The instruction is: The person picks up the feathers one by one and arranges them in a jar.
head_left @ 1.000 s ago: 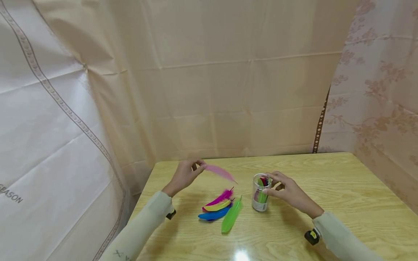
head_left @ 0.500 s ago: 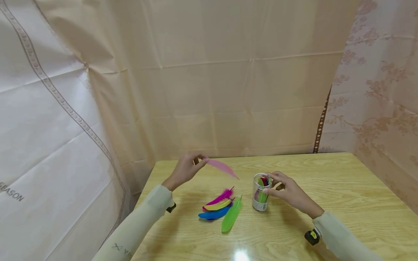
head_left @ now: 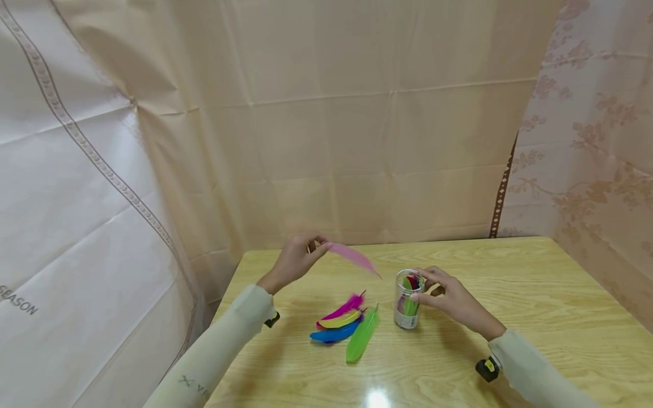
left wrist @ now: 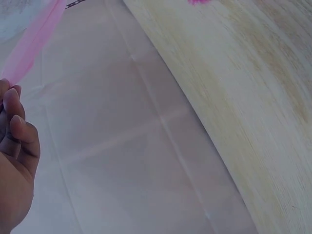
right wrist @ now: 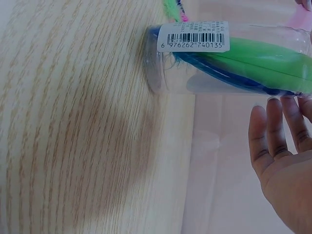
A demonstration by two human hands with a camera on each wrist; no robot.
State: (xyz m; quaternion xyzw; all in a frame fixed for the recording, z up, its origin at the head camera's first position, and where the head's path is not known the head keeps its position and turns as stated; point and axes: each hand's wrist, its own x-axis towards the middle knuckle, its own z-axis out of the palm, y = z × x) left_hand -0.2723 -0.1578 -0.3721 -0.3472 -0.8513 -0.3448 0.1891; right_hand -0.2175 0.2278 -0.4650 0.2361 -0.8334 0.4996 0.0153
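My left hand (head_left: 297,262) pinches a pale pink feather (head_left: 353,257) by its broad end, above the far part of the table. The feather's quill tip slants down toward a clear jar (head_left: 406,318). Around the jar's upper part, my right hand (head_left: 449,296) holds it with thumb and fingers. The jar stands upright on the table, and green, dark blue and red feathers (right wrist: 263,61) show through its wall. A barcode label (right wrist: 194,36) is stuck near its base. In the left wrist view, the pink feather (left wrist: 36,41) rises from the fingertips.
Left of the jar lie a magenta feather (head_left: 348,306), a yellow feather (head_left: 340,321), a blue feather (head_left: 334,334) and a green feather (head_left: 361,340) on the wooden table (head_left: 520,294). Beige cloth (head_left: 357,170) hangs just behind the table's far edge.
My left hand has moved a little up and to the right, bringing the pink feather's quill tip nearer the jar. The right hand and jar have stayed in place.
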